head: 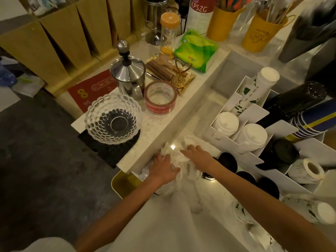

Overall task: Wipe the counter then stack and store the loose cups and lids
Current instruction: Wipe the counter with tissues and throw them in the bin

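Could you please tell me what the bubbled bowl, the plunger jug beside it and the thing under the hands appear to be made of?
The bowl looks like clear glass: you see its dark base through the beaded wall. The jug seems polished stainless steel, mirror-bright with sharp reflections. The wad under the left hand and right hand is a white cloth, soft and crumpled; fabric or paper towel, I cannot tell.

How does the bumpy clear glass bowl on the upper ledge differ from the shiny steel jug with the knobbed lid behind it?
The bumpy clear glass bowl is see-through, wide, shallow and open; the shiny steel jug is opaque, taller, narrower and closed by a lid with a ball knob. The bowl sits on a dark mat; the jug stands on the pale ledge. Both stand upright, untouched by either hand.
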A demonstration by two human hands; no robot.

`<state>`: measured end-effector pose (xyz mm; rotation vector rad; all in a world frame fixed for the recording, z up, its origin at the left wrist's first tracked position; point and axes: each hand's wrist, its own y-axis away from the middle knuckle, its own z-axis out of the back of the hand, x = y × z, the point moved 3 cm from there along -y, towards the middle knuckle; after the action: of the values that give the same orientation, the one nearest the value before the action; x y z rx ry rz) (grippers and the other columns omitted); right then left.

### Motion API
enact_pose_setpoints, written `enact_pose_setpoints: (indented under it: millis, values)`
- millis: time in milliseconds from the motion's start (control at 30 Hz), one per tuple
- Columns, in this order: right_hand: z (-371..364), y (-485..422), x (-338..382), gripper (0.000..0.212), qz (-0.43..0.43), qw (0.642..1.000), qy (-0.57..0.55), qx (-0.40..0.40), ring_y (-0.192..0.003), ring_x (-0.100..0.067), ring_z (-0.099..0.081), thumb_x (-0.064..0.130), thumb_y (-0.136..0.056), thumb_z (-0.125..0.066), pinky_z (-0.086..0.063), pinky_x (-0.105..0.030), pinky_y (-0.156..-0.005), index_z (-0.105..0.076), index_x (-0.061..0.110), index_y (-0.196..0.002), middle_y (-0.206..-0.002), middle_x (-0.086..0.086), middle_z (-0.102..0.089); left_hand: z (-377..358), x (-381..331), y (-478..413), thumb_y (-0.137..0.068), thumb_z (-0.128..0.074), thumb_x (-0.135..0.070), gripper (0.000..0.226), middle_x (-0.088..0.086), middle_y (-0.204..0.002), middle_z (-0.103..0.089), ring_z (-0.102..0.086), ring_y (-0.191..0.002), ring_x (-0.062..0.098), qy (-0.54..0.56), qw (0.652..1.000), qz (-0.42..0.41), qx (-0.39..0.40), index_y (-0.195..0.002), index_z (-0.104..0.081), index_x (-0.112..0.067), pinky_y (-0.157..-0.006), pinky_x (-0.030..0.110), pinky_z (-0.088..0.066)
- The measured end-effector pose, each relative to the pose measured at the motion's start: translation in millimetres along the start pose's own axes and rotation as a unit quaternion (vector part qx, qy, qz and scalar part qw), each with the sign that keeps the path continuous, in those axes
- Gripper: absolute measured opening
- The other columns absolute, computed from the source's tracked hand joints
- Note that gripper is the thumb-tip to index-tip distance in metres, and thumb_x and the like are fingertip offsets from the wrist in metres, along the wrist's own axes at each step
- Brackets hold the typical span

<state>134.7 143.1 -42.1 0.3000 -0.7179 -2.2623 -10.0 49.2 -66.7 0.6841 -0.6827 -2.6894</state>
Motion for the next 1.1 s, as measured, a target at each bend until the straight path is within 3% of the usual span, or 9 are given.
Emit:
enact_pose_setpoints:
  millis: [167, 367, 433, 567, 600, 667, 800, 933, 1100]
  values:
    - [25, -8, -27, 0.050, -0.023, 0.983, -0.153, -0.096, -0.108, -0.031, -0.057, 0.000, -0.090, -0.049, -0.048, -0.036, -0.085, -0.052, 0.021, -0.135, -0.121, -0.011, -0.053, 3, 3, -2, -0.095, -0.042, -0.053, 0.047, 0.016, -0.127, -0.049, -0.052, -0.111, 0.032, -0.028, 0.997, -0.005, -0.072, -0.122, -0.052, -0.016, -0.094, 0.041, -0.046]
    - [40, -3, -45, 0.024, -0.094, 0.895, -0.384, -0.205, -0.095, -0.021, -0.060, 0.013, -0.091, -0.058, -0.043, -0.024, -0.073, -0.068, 0.011, -0.112, -0.106, -0.006, -0.064, 6, 9, 1, -0.095, -0.051, -0.030, 0.030, 0.017, -0.120, -0.053, -0.055, -0.104, 0.032, 0.053, 0.994, -0.027, -0.090, -0.118, -0.050, -0.010, -0.089, 0.040, -0.049]
    - [34, 1, -43, 0.025, -0.126, 0.827, -0.494, -0.238, -0.098, -0.015, -0.059, 0.015, -0.094, -0.056, -0.046, -0.024, -0.078, -0.067, 0.012, -0.117, -0.109, 0.002, -0.063, 6, 9, 2, -0.094, -0.054, -0.028, 0.036, 0.017, -0.123, -0.051, -0.053, -0.107, 0.033, 0.089, 0.991, -0.039, -0.095, -0.127, -0.046, -0.015, -0.093, 0.043, -0.049]
    - [12, 10, -35, 0.021, -0.227, 0.572, -0.732, -0.291, -0.105, -0.023, -0.064, 0.019, -0.096, -0.055, -0.053, -0.036, -0.087, -0.066, 0.018, -0.114, -0.113, -0.005, -0.068, 3, 11, 5, -0.091, -0.057, -0.013, 0.055, 0.015, -0.135, -0.039, -0.045, -0.121, 0.035, 0.101, 0.990, -0.054, -0.081, -0.141, -0.041, -0.029, -0.106, 0.045, -0.043]
    - [7, 13, -30, 0.020, -0.237, 0.582, -0.714, -0.308, -0.108, -0.026, -0.062, 0.018, -0.095, -0.055, -0.053, -0.038, -0.090, -0.067, 0.019, -0.111, -0.113, -0.007, -0.067, 1, 12, 7, -0.091, -0.056, -0.012, 0.053, 0.014, -0.136, -0.037, -0.043, -0.123, 0.035, 0.092, 0.991, -0.057, -0.081, -0.139, -0.044, -0.029, -0.108, 0.043, -0.042]
    - [-5, 15, -20, 0.027, -0.229, 0.710, -0.579, -0.329, -0.120, -0.033, -0.049, 0.012, -0.093, -0.056, -0.042, -0.042, -0.104, -0.067, 0.018, -0.117, -0.125, -0.014, -0.056, -3, 12, 10, -0.087, -0.060, -0.013, 0.052, 0.014, -0.140, -0.030, -0.035, -0.128, 0.035, 0.057, 0.993, -0.067, -0.074, -0.135, -0.048, -0.028, -0.109, 0.043, -0.039]
    - [-38, 12, 8, 0.064, -0.179, 0.909, -0.336, -0.170, -0.145, -0.040, -0.004, 0.015, -0.089, -0.055, -0.014, -0.047, -0.118, -0.035, 0.027, -0.149, -0.157, -0.018, -0.010, -15, 9, 21, -0.079, -0.057, -0.033, 0.061, 0.013, -0.144, -0.029, -0.026, -0.133, 0.035, -0.098, 0.990, -0.076, -0.074, -0.137, -0.040, -0.028, -0.109, 0.044, -0.029]
    - [-50, 14, 20, 0.069, -0.138, 0.958, -0.226, -0.106, -0.148, -0.037, -0.003, 0.020, -0.095, -0.051, -0.013, -0.043, -0.121, -0.018, 0.029, -0.155, -0.161, -0.014, -0.009, -24, 13, 35, -0.081, -0.054, -0.023, 0.061, 0.013, -0.142, -0.038, -0.033, -0.131, 0.035, -0.152, 0.980, -0.080, -0.104, -0.140, -0.040, -0.025, -0.111, 0.050, -0.022]
    - [-40, 13, 20, 0.056, -0.144, 0.938, -0.272, -0.158, -0.128, -0.035, -0.037, -0.004, -0.089, -0.053, -0.038, -0.039, -0.106, -0.051, 0.020, -0.140, -0.140, -0.017, -0.042, -28, 29, 43, -0.085, -0.051, -0.009, 0.050, 0.010, -0.135, -0.044, -0.039, -0.122, 0.031, -0.106, 0.986, -0.093, -0.092, -0.133, -0.048, -0.024, -0.100, 0.041, -0.036]
